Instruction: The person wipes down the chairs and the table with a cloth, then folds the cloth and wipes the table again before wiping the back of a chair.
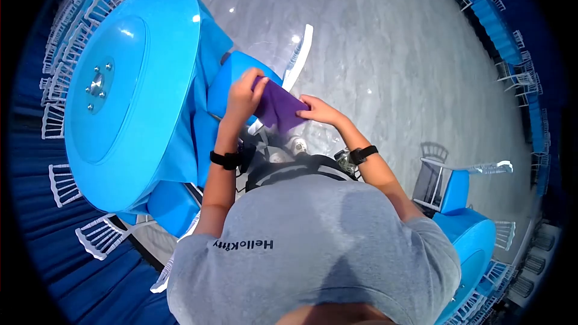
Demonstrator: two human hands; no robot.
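A purple cloth [279,104] is stretched between my two hands, in front of my body. My left hand [244,95] pinches its left upper edge, fingers curled over the fabric. At the right corner, the thumb and fingers of my right hand [319,111] close on the cloth. Its lower part hangs down in a loose point. Just behind the cloth is a white chair [298,57] with a blue seat [232,78], partly hidden by my left hand and the cloth.
A large round table [174,42] with a blue cover stands on my left, a round turntable [126,96] on top. White chairs [63,183] surround it. Another chair [456,191] and blue table [475,235] are at the right. Grey marbled floor [373,42] lies ahead.
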